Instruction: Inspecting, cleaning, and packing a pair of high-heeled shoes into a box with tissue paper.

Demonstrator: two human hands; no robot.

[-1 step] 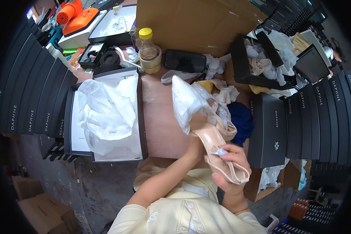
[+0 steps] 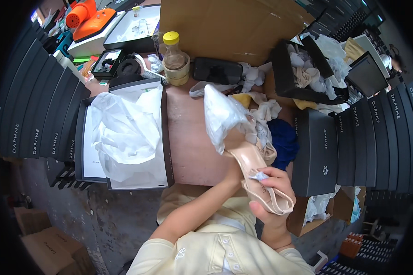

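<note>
My right hand [image 2: 276, 190] grips a beige sandal [image 2: 248, 158] around its heel end, its straps looping near my fingers. Under those fingers a small whitish wad [image 2: 259, 176] presses against the insole. White wrapping [image 2: 221, 114], puffed and shiny, covers the toe end, which points away from me. My left hand [image 2: 234, 173] reaches behind the sandal's front part; its fingers are hidden there. Just beyond lies another beige strappy piece [image 2: 269, 153], partly hidden, whose kind I cannot make out.
An open shoe box [image 2: 168, 151] with white tissue paper [image 2: 124, 128] stands at left. Dark boxes [image 2: 314, 151] line both sides. Farther back are a yellow-capped bottle [image 2: 171, 46], a black phone-like case [image 2: 218, 70], a blue cloth [image 2: 283, 140] and a black bin of crumpled scraps [image 2: 303, 68].
The sandal and its wrapping have shifted very slightly to the right. My grip looks the same.
</note>
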